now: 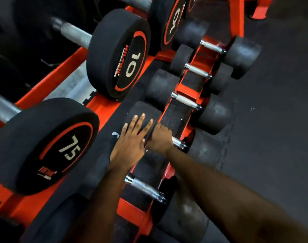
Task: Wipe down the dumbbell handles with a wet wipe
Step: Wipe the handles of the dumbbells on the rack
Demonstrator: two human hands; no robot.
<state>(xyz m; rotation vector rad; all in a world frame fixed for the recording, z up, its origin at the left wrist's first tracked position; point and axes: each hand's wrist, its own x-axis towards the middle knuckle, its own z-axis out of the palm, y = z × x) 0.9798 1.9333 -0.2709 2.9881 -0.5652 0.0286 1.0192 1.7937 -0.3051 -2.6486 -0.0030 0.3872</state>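
Observation:
Several black dumbbells with silver handles lie in a row on the lower shelf of a red rack (170, 55). My left hand (130, 139) lies flat with straight fingers on the black head (142, 111) of one dumbbell. My right hand (160, 135) is curled round that dumbbell's handle (178, 143), of which only the right end shows. No wipe is visible; whatever is under my right hand is hidden. Just nearer to me lies another dumbbell, its bare handle (144, 187) uncovered.
On the upper shelf at the left stand larger dumbbells marked 7.5 (44, 146) and 10 (118, 53). More small dumbbells (186, 101) continue along the lower shelf away from me. Dark rubber floor (272, 120) fills the right side. A small white scrap (115, 134) lies by my left hand.

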